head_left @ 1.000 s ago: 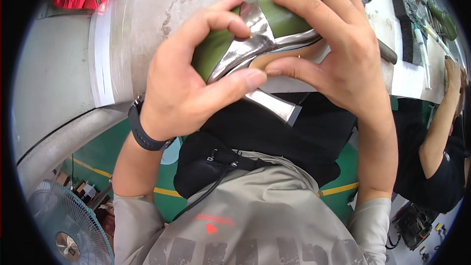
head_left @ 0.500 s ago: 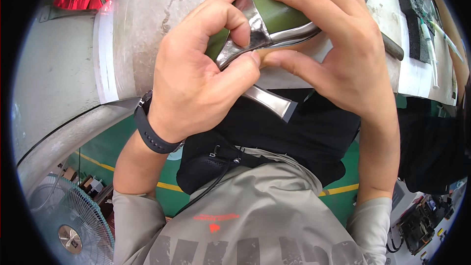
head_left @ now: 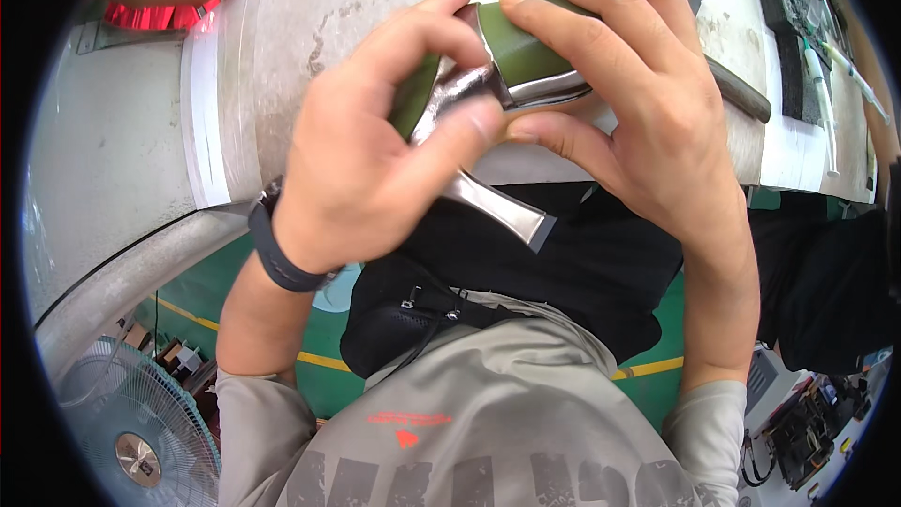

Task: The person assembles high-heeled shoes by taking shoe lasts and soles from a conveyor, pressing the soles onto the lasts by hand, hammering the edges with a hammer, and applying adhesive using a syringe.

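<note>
A silver high-heeled shoe on a green shoe last lies between my hands over the near edge of the bench. Its slim silver heel with a dark tip points down toward me. My left hand, slightly blurred, is closed on the shiny silver strap, its bent index finger above and thumb below. My right hand wraps the other end, fingers over the green last and thumb at the lower edge. My palms and fingers hide much of the shoe.
A hammer-like tool with a dark handle lies beyond my right hand. Farther right are a dark foam block and white syringe-like tubes. Shiny red pieces lie at the far left. A fan stands lower left.
My left hand has shifted slightly left and down, its thumb sliding along the silver strap. The heel has swung slightly down and left. My right hand keeps its hold.
</note>
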A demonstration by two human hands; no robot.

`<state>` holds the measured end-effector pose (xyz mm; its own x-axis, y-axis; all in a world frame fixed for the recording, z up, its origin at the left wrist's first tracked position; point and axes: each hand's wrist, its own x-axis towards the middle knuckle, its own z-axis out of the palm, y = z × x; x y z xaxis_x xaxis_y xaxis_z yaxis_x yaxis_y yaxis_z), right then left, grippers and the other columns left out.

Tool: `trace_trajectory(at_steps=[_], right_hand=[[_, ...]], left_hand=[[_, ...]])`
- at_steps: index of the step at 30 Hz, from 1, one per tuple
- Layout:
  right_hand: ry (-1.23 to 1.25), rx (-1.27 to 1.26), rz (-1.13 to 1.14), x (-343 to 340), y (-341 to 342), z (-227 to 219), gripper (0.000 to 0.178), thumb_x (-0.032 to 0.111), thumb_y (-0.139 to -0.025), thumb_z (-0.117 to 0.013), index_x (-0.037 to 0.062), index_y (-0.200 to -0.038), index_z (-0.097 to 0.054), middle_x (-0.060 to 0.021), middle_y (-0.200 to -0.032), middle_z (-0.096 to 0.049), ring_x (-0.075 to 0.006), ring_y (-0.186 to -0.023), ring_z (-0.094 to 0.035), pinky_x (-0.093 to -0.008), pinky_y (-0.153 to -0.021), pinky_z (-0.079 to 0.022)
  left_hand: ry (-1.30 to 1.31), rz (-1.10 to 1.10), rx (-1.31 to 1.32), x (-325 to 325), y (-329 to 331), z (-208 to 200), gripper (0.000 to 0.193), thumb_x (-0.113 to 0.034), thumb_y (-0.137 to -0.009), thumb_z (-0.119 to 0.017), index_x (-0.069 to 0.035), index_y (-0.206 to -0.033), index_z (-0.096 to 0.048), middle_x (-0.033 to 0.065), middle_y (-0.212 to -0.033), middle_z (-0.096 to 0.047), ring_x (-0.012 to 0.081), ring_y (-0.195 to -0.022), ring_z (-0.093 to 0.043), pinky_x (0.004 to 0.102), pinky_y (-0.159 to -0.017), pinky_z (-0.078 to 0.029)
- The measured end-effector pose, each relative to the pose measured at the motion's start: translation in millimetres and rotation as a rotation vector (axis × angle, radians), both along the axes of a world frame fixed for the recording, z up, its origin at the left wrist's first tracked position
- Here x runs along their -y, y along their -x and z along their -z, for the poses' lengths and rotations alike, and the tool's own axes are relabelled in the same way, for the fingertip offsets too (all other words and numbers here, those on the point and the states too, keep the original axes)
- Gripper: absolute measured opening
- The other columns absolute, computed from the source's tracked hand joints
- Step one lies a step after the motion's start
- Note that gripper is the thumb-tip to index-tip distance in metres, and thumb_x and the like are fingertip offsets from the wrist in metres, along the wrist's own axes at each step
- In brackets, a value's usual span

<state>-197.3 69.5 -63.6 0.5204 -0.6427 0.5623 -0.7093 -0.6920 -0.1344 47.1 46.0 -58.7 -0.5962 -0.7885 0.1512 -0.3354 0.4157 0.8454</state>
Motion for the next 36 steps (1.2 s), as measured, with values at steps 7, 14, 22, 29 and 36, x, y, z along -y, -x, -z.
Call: trace_trajectory(at_steps=[7,14,22,29,36], right_hand=[[-0.036,0.019,0.036,-1.6,-5.4,-0.1,0.063,0.031,-0.074,-0.090,0.0044,-0.126,-0.067,-0.0200,-0.135,-0.059,-0.0438,-0.127,-0.055,-0.0617,-0.102,-0.045],[-0.076,0.028,0.067,-1.4,-10.8,-7.7,0.064,0.031,-0.073,-0.090,0.0044,-0.126,-0.067,-0.0209,-0.136,-0.058,-0.0443,-0.128,-0.055,-0.0613,-0.103,-0.045],[-0.170,0.063,0.121,-11.5,-20.7,-18.7,0.065,0.031,-0.073,-0.091,0.0043,-0.126,-0.067,-0.0219,-0.137,-0.058,-0.0449,-0.129,-0.054,-0.0609,-0.104,-0.045],[-0.169,0.028,0.115,-9.3,-12.7,-27.5,0.065,0.031,-0.072,-0.091,0.0043,-0.127,-0.067,-0.0226,-0.138,-0.057,-0.0453,-0.130,-0.054,-0.0606,-0.105,-0.045],[-0.287,0.104,0.168,-15.0,9.4,-20.4,0.075,0.025,-0.067,-0.090,0.0113,-0.137,-0.067,-0.0142,-0.152,-0.054,-0.0407,-0.145,-0.045,-0.0508,-0.116,-0.040]], left_hand=[[-0.336,0.074,-0.004,31.4,-1.4,-6.1,0.059,-0.015,-0.095,-0.077,0.003,-0.146,-0.053,0.0135,-0.140,-0.061,0.0189,-0.126,-0.059,0.0336,-0.107,-0.049],[-0.337,0.025,0.081,26.6,10.9,-16.9,0.055,-0.011,-0.091,-0.080,0.001,-0.141,-0.059,0.0072,-0.122,-0.069,0.0141,-0.111,-0.064,0.0294,-0.098,-0.051],[-0.149,0.046,0.045,26.2,12.3,-5.1,0.053,-0.009,-0.088,-0.081,0.001,-0.136,-0.062,0.0029,-0.105,-0.066,0.0105,-0.095,-0.059,0.0266,-0.087,-0.049],[0.105,0.065,0.065,19.0,8.2,5.5,0.063,-0.018,-0.087,-0.083,0.002,-0.140,-0.057,0.0090,-0.122,-0.063,0.0191,-0.105,-0.059,0.0306,-0.094,-0.048],[0.195,0.111,0.132,20.8,12.2,1.5,0.078,-0.025,-0.081,-0.087,0.002,-0.145,-0.052,0.0165,-0.135,-0.060,0.0281,-0.114,-0.061,0.0349,-0.100,-0.049]])
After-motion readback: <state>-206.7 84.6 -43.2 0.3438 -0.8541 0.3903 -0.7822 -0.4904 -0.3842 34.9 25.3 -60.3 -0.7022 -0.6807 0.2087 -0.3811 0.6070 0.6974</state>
